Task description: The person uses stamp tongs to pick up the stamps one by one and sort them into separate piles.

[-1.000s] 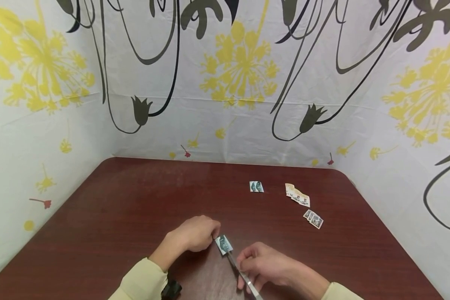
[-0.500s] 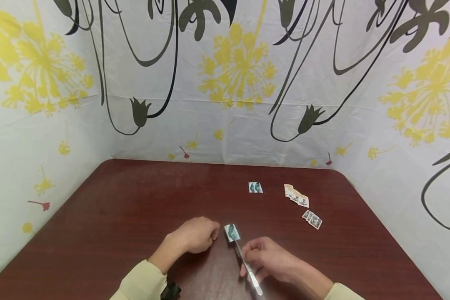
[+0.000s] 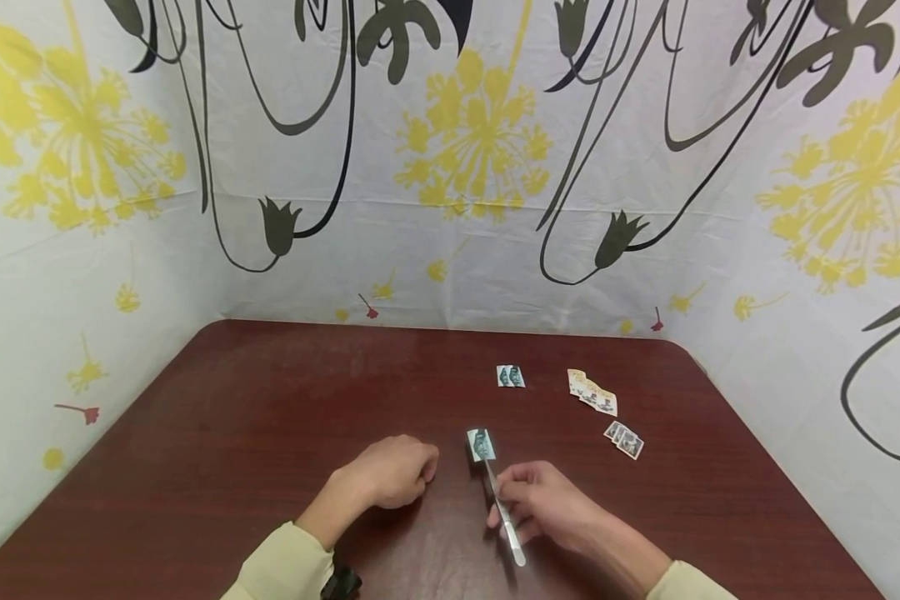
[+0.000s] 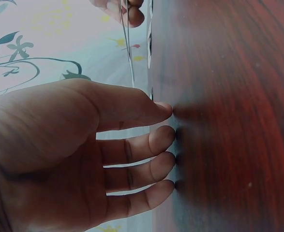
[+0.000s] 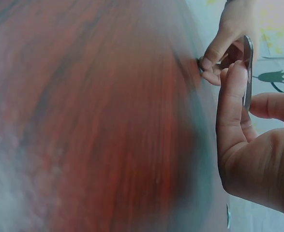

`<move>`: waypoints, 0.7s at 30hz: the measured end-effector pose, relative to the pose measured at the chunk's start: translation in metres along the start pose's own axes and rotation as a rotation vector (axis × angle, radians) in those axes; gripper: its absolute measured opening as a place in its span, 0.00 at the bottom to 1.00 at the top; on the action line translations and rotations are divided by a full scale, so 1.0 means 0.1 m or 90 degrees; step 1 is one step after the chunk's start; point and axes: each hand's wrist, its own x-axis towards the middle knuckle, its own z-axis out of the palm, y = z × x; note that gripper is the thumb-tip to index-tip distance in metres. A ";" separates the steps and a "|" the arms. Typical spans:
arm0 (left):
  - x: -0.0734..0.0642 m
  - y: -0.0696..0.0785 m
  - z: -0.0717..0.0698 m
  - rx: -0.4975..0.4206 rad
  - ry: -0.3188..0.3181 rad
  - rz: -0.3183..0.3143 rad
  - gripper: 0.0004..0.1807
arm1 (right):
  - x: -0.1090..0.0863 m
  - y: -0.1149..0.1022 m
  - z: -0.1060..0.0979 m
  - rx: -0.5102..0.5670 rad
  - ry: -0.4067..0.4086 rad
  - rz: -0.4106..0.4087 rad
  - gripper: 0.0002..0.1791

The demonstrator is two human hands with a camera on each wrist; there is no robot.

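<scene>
In the head view, my right hand (image 3: 543,504) holds metal tweezers (image 3: 507,523) between thumb and fingers. At the tips of the tweezers is a small teal-and-white postage stamp (image 3: 482,445), with a shadow beside it on the table. The right wrist view shows the flat back end of the tweezers (image 5: 248,72) against a fingertip; the stamp is out of sight there. To the left, my left hand (image 3: 390,472) holds nothing. Its loosely bent fingertips (image 4: 163,140) rest on the tabletop in the left wrist view.
Farther back on the dark red table (image 3: 270,392) lie two teal stamps (image 3: 510,376) side by side. Overlapping yellowish stamps (image 3: 592,392) and a fan of grey stamps (image 3: 625,439) lie to the right. A patterned cloth (image 3: 450,250) hangs around the table's far edges.
My right hand has carried the stamp in the tweezers away from beside my left hand, toward the far right. The left hand has hardly moved.
</scene>
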 end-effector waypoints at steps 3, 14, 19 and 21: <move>0.00 0.00 0.00 -0.003 0.000 0.001 0.11 | 0.02 -0.01 -0.04 0.000 0.018 -0.002 0.09; 0.00 -0.01 0.01 -0.002 -0.003 0.002 0.11 | 0.06 -0.06 -0.21 -0.006 0.063 -0.009 0.09; 0.00 -0.01 0.02 -0.005 -0.005 0.000 0.11 | 0.08 -0.10 -0.31 -0.007 0.085 -0.008 0.10; 0.00 -0.01 0.02 -0.006 -0.006 -0.001 0.11 | 0.10 -0.12 -0.34 -0.007 0.095 -0.007 0.10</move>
